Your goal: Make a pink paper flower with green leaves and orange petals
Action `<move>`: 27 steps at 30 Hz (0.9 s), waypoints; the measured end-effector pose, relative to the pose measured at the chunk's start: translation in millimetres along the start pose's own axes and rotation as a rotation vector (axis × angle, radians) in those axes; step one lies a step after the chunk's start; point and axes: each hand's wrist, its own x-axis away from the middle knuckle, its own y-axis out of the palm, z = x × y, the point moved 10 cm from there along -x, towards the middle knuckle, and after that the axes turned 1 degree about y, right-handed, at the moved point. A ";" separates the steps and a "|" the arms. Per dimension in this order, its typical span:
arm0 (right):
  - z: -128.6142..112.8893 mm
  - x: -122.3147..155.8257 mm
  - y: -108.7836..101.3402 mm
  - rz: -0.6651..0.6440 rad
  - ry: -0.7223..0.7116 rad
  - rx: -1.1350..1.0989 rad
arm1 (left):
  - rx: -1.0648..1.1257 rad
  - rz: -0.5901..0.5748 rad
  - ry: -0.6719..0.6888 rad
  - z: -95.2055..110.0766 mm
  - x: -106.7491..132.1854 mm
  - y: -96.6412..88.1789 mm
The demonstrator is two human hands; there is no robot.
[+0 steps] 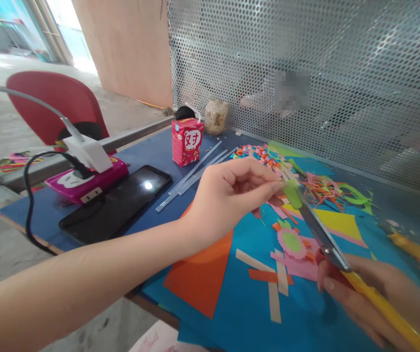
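Note:
My left hand (232, 190) reaches in from the left and pinches a small light green paper piece (292, 192) between thumb and fingertips. My right hand (371, 298) at the lower right grips yellow-handled scissors (327, 239), whose blades point up-left and meet the green piece. Below them lies a pink paper flower with a green centre (291, 241) on blue paper (239, 313).
An orange sheet (200, 276), yellow triangle (338, 222), loose paper strips (274, 283) and coloured scraps (264, 154) cover the blue table. A black phone (118, 203), pink power bank (85, 181), red juice carton (187, 142) and glue sticks (191, 178) lie left. A perforated metal screen (305, 73) stands behind.

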 end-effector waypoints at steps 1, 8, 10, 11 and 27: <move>0.8 -0.5 0.2 -0.004 -0.003 -0.001 | 0.000 -0.001 0.000 0.0 0.0 0.0; 7.8 -2.8 2.0 -0.027 0.026 -0.004 | -0.012 -0.022 -0.010 -1.7 1.8 1.8; 6.7 -3.0 0.7 -0.021 0.025 0.001 | -0.011 -0.026 -0.014 -2.2 2.0 2.3; 6.9 -3.7 -0.6 -0.017 0.024 0.011 | -0.011 -0.028 -0.015 -2.2 2.0 2.5; 7.1 -4.3 -2.8 0.012 0.011 0.050 | 0.008 -0.033 -0.077 -6.7 2.3 3.9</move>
